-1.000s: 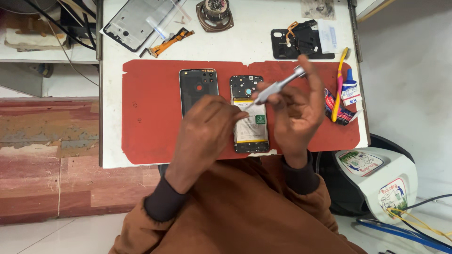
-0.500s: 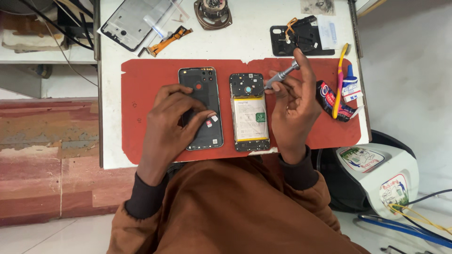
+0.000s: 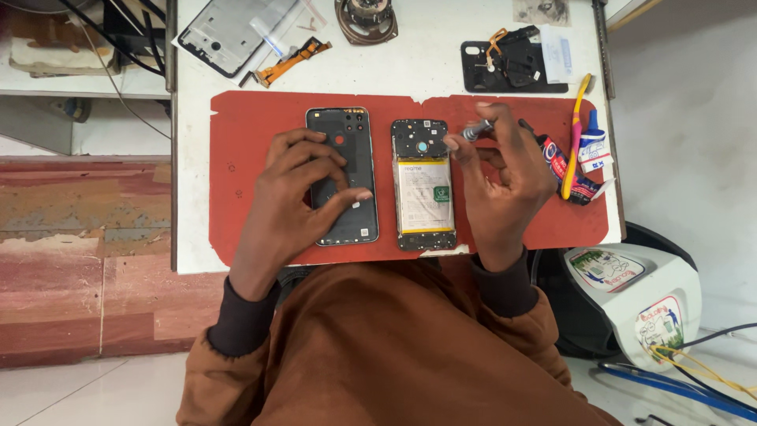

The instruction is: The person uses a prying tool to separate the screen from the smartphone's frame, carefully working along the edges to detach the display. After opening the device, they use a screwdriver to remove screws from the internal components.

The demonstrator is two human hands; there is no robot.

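Near the desk's right edge, a red-and-black glue tube (image 3: 561, 167), a yellow toothbrush (image 3: 574, 134) and a small blue-and-white packet (image 3: 593, 146) crowded together on the red mat (image 3: 252, 142). At the far edge, a bare phone frame (image 3: 225, 35), orange flex cable (image 3: 288, 63), round speaker (image 3: 367, 17). Left hand (image 3: 303, 193) spread flat on the dark back cover (image 3: 343, 173) mid-mat. Right hand (image 3: 505, 177) pinched around a small silver tool (image 3: 475, 130), tip over the opened phone (image 3: 423, 185) with its white battery label.

Standing on a pale tiled floor (image 3: 63, 394): a white table (image 3: 189, 197). Lying on top: a red mat (image 3: 252, 158). Running along beside: a worn red step (image 3: 79, 260). Shining everywhere: soft daylight.
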